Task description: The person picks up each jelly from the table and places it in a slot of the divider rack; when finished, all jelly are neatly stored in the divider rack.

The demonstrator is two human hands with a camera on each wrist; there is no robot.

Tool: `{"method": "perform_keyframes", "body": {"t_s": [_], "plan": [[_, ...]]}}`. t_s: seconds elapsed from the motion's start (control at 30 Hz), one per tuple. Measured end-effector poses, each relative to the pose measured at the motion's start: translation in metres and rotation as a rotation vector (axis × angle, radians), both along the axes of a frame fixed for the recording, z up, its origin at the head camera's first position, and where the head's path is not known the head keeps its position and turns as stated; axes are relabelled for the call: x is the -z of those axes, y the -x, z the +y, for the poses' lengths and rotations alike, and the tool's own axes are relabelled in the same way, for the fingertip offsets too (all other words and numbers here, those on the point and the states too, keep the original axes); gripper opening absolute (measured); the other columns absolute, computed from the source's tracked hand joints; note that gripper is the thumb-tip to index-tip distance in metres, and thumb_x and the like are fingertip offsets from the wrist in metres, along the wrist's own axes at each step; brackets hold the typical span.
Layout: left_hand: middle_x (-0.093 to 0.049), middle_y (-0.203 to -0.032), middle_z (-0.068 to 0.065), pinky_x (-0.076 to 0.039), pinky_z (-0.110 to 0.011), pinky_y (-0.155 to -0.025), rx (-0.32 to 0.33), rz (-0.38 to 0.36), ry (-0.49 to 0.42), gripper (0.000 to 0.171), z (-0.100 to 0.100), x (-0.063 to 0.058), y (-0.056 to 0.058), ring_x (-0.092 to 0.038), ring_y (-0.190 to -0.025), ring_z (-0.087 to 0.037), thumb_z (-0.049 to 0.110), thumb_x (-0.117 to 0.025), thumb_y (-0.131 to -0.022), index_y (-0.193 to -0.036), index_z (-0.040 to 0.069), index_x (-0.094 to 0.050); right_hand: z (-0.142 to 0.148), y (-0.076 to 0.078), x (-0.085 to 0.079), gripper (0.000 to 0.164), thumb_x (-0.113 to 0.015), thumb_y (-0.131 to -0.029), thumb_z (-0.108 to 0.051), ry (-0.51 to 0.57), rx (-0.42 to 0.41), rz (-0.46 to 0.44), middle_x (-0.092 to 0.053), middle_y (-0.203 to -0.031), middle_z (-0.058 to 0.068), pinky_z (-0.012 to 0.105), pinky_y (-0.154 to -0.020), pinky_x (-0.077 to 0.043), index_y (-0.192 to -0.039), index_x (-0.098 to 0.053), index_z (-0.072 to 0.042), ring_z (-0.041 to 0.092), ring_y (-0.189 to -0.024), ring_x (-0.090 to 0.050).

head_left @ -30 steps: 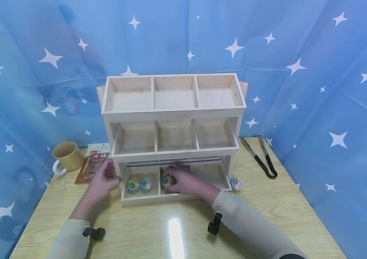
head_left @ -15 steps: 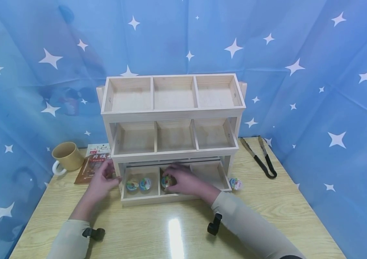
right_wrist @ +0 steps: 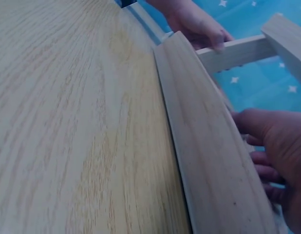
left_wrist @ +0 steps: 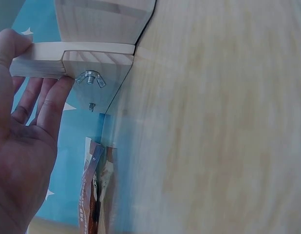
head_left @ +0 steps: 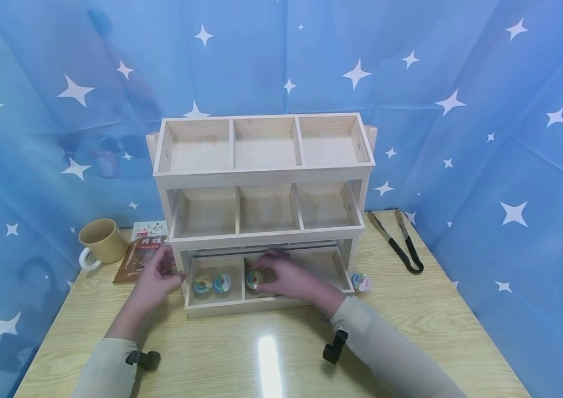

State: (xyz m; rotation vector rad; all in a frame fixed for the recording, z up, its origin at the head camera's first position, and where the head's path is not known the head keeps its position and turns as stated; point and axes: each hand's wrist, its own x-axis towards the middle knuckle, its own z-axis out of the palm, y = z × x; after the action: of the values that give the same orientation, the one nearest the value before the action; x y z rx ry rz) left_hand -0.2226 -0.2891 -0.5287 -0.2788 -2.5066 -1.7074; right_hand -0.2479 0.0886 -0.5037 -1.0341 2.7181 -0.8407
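Note:
A three-tier wooden rack point(head_left: 266, 179) stands on the table. My left hand point(head_left: 156, 279) grips its left side post point(left_wrist: 41, 61), thumb on one side and fingers on the other. My right hand point(head_left: 283, 273) reaches into the middle compartment of the bottom tray point(head_left: 216, 309), its fingers loosely bent beside a small jelly cup point(head_left: 254, 279) with a printed lid. In the right wrist view the front board hides the fingertips. Two more jelly cups, one yellowish point(head_left: 202, 284) and one bluish point(head_left: 222, 282), sit side by side in the bottom left compartment.
A pinkish jelly cup point(head_left: 360, 282) lies on the table right of the rack. Black-handled tongs point(head_left: 400, 243) lie farther right. A tan mug point(head_left: 104, 241) and a brown packet point(head_left: 138, 260) stand at the left. A blue starred curtain point(head_left: 281, 55) hangs behind.
My right hand has eased off the jelly cup and shifted slightly right, leaving the cup's lid more in view. The left hand keeps its place on the post.

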Motion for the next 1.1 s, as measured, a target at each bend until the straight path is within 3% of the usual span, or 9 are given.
{"method": "perform_keyframes", "body": {"t_s": [0.17,0.4,0.6,0.83,1.1], "plan": [[-0.070,-0.132,-0.021,-0.054,-0.039,-0.106,0.001,0.010,0.005,0.061,-0.001,0.001,0.000,-0.066,-0.118,-0.025,-0.009,-0.077,-0.091,-0.146,0.003,-0.054,0.013,-0.005,-0.007,0.057,-0.089,-0.094,-0.040,0.016,0.025,0.048,-0.064,-0.146,0.002,0.045,-0.109,-0.056,-0.143,-0.072,-0.015,0.022,-0.132,-0.061],[-0.070,-0.130,-0.024,-0.056,-0.029,-0.099,0.012,0.025,-0.010,0.060,-0.001,0.003,0.000,-0.067,-0.114,-0.019,-0.011,-0.076,-0.091,-0.145,0.002,-0.055,0.040,-0.019,-0.016,0.052,-0.090,-0.093,-0.029,0.132,0.072,0.039,-0.067,-0.148,0.011,0.060,-0.123,-0.042,-0.137,-0.073,-0.007,0.039,-0.149,-0.050],[-0.070,-0.131,-0.023,-0.056,-0.032,-0.100,0.015,0.028,-0.003,0.060,-0.002,0.002,0.001,-0.068,-0.116,-0.023,-0.011,-0.076,-0.091,-0.145,0.003,-0.055,0.070,-0.037,-0.024,0.044,-0.090,-0.094,-0.027,0.179,0.158,0.056,-0.066,-0.141,0.008,0.059,-0.109,-0.055,-0.133,-0.076,-0.012,0.034,-0.130,-0.064],[-0.071,-0.131,-0.020,-0.056,-0.042,-0.103,0.007,0.021,0.010,0.061,-0.002,0.001,0.000,-0.067,-0.118,-0.027,-0.009,-0.077,-0.091,-0.146,0.005,-0.055,0.111,-0.051,-0.022,0.046,-0.092,-0.092,-0.021,0.213,0.256,0.064,-0.064,-0.137,0.009,0.062,-0.104,-0.057,-0.133,-0.075,-0.011,0.036,-0.124,-0.064],[-0.069,-0.136,-0.019,-0.054,-0.052,-0.108,0.013,0.008,0.009,0.064,-0.003,0.002,0.000,-0.065,-0.124,-0.034,-0.008,-0.078,-0.092,-0.150,0.007,-0.055,0.157,-0.055,-0.010,0.045,-0.095,-0.084,-0.005,0.256,0.313,0.237,-0.070,-0.121,0.005,0.053,-0.090,-0.062,-0.124,-0.076,-0.007,0.032,-0.110,-0.067]]}}
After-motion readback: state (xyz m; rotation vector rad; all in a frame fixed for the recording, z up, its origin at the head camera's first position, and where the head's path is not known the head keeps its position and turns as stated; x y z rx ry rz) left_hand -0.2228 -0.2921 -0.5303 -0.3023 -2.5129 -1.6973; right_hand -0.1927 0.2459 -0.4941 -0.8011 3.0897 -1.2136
